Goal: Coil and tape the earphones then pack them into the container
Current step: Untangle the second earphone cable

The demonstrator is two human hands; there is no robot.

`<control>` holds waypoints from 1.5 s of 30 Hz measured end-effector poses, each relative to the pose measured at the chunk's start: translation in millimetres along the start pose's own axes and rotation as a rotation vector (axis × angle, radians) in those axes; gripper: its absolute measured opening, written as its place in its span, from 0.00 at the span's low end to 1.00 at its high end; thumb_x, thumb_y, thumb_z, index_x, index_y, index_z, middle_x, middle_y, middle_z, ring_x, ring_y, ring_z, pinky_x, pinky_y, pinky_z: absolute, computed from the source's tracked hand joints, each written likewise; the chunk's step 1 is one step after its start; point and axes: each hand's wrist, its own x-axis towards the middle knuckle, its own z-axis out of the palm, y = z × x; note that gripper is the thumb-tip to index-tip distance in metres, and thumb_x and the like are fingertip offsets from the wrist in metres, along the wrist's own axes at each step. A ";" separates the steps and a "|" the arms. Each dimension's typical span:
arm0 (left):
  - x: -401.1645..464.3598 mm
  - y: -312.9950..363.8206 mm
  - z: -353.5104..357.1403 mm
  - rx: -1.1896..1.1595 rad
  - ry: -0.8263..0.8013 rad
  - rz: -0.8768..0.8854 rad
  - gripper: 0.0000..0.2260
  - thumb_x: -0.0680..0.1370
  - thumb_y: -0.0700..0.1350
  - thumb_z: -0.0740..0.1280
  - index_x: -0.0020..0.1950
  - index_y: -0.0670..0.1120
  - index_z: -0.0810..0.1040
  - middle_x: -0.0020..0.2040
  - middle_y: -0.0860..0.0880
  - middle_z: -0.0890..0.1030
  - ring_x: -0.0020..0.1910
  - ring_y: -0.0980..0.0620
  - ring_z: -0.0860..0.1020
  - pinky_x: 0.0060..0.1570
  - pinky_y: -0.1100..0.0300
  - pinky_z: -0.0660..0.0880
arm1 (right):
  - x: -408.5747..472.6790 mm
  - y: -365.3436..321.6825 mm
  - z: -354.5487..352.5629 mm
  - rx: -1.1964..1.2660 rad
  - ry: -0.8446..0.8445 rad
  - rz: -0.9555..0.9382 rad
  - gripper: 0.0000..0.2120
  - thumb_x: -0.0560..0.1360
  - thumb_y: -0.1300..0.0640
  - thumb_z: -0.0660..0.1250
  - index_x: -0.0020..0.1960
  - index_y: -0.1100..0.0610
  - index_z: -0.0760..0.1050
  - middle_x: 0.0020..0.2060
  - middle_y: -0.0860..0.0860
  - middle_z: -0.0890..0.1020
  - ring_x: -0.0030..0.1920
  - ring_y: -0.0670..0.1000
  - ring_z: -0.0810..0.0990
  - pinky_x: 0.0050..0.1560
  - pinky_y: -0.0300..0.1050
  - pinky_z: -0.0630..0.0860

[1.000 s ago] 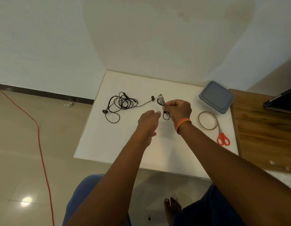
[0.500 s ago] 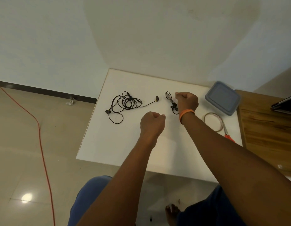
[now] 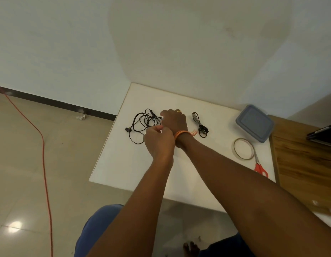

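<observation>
On the white table [image 3: 123, 164], a small coiled bundle of black earphones [image 3: 200, 125] lies free, to the right of both hands. A loose tangle of black earphones [image 3: 142, 124] lies at the table's left. My right hand [image 3: 174, 120], with an orange band at the wrist, reaches over the right end of that tangle. Its back faces the camera and its fingers are hidden. My left hand [image 3: 158, 139] is a curled fist just in front of it, beside the tangle, with nothing visible in it. The grey-blue lidded container [image 3: 254, 123] stands at the back right.
A tape roll [image 3: 242, 148] and red-handled scissors [image 3: 261, 169] lie near the table's right edge. A wooden surface [image 3: 305, 160] with a dark device [image 3: 324, 134] adjoins on the right. An orange cable [image 3: 44, 154] runs over the floor on the left.
My right hand has let go of the coiled bundle, now lying on the table, and moved left onto the tangled earphones. My left hand stayed a fist and edged towards the tangle.
</observation>
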 end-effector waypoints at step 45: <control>-42.2 -21.5 -46.7 0.566 -0.309 0.529 0.10 0.81 0.48 0.63 0.48 0.45 0.80 0.45 0.49 0.81 0.46 0.50 0.77 0.42 0.63 0.67 | -209.4 62.8 -97.3 1.701 0.466 0.816 0.06 0.80 0.60 0.61 0.54 0.56 0.75 0.38 0.54 0.81 0.33 0.49 0.77 0.34 0.43 0.74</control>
